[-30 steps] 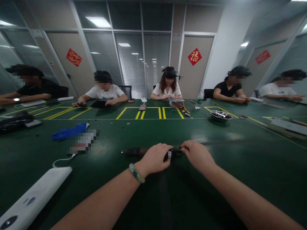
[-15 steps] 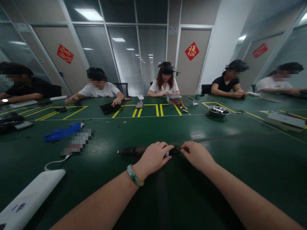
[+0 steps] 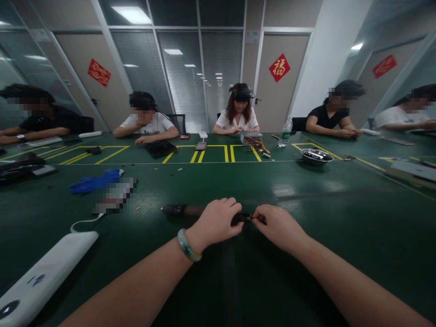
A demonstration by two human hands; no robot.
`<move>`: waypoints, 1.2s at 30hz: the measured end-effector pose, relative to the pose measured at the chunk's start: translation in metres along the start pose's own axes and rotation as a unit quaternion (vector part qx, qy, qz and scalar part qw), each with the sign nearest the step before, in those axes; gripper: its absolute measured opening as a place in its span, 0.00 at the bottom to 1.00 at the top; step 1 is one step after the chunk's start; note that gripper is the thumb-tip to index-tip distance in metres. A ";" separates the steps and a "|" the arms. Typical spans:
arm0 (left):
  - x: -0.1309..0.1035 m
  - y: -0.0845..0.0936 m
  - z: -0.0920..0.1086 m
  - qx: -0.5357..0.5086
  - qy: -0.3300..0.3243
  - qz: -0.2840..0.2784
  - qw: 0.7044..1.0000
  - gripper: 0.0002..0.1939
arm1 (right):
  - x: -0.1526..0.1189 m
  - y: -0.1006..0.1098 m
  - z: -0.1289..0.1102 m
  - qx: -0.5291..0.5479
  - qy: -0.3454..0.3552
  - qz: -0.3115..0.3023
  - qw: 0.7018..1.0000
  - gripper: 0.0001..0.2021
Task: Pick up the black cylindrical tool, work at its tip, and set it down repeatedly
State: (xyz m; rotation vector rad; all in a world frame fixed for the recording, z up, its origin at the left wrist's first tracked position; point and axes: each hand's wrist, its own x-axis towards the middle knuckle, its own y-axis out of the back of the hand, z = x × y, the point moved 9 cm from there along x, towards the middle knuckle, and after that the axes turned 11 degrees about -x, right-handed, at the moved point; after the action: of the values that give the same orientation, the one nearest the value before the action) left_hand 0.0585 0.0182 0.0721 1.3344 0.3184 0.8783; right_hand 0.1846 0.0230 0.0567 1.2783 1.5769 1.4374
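Under the left hand [image 3: 215, 222], a dark rod-shaped tool [image 3: 190, 210] is held lying on the green counter [image 3: 306, 190], fingers curled around it. Its small end piece is pinched by the right hand [image 3: 277, 225] just beside. Well left, a white device [image 3: 44, 277] lies.

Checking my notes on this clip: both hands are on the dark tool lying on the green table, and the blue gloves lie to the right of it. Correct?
Not quite. In the head view the blue gloves lie left of the dark tool, not right. Left hand and right hand are on it, on the green table.
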 end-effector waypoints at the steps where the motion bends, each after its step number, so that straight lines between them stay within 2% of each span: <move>1: 0.001 -0.001 0.001 0.001 0.003 0.007 1.000 0.10 | 0.000 0.001 -0.001 -0.003 -0.001 0.003 1.000 0.06; 7: 0.004 -0.010 0.001 -0.019 0.003 0.024 1.000 0.06 | 0.001 0.003 -0.002 -0.026 0.006 0.008 1.000 0.07; 18: 0.002 -0.008 -0.004 -0.060 -0.003 0.020 0.998 0.05 | 0.003 -0.006 -0.015 -0.086 0.072 0.024 0.993 0.05; 36: 0.002 -0.008 -0.001 -0.057 -0.015 0.011 0.998 0.05 | 0.004 -0.010 -0.013 -0.042 0.067 0.019 0.997 0.05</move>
State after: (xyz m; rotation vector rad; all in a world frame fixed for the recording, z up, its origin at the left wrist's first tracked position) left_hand 0.0615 0.0203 0.0648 1.2454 0.2266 0.8821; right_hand 0.1689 0.0224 0.0506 1.1904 1.5670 1.6247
